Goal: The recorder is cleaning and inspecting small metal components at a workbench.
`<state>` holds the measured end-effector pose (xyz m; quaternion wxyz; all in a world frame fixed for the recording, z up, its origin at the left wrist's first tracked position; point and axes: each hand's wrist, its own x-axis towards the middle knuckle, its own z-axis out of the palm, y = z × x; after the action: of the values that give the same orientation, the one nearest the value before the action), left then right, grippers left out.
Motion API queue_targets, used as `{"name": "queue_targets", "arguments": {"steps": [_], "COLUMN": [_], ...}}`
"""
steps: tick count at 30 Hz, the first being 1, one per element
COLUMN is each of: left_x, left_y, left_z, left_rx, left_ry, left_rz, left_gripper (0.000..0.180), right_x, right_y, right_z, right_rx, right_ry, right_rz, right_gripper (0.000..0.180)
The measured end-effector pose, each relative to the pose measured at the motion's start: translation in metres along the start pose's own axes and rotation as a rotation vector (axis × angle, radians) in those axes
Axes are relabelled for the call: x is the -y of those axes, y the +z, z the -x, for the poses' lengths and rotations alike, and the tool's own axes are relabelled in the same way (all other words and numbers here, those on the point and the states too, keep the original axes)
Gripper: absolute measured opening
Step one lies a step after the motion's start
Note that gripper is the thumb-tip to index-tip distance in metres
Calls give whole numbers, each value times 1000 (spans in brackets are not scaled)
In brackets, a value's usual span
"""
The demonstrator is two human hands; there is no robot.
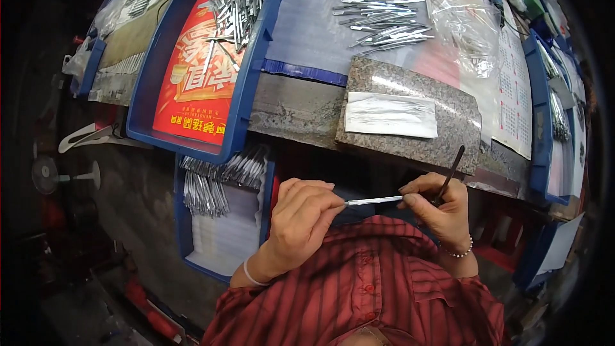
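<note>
Red striped shirt (359, 275), foremost, with both hands raised just beyond it. Left hand (301, 221): fingertips pinched on one end of a slim metal rod (375, 200). Right hand (442, 208): thumb and fingers clamped on the other end (a dark stick (453, 165) also rises from this grip). The rod spans the gap between the hands, near a stone slab (384, 80) bearing a white cloth (391, 115). Beyond the slab lies a rod pile (391, 22).

Crumpled clear plastic bag (466, 31), printed white sheet (514, 83), red stool (492, 234)
</note>
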<state>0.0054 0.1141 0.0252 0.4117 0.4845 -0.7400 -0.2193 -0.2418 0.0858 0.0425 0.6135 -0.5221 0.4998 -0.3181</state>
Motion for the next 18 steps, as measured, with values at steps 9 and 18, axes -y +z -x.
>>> {"name": "queue_targets", "arguments": {"steps": [9,18], "left_x": [9,28], "left_y": [-5,-26], "left_z": [8,67], "left_rx": [30,348], "left_ry": [-74,-523], "left_rz": [54,429], "left_gripper": [18,9], "right_x": [-16,-21], "right_y": [10,44], "right_z": [-9,-13], "right_rx": [-23,271], "right_ry": [-216,-254], "right_rz": [128,356], "right_gripper": [10,7]}}
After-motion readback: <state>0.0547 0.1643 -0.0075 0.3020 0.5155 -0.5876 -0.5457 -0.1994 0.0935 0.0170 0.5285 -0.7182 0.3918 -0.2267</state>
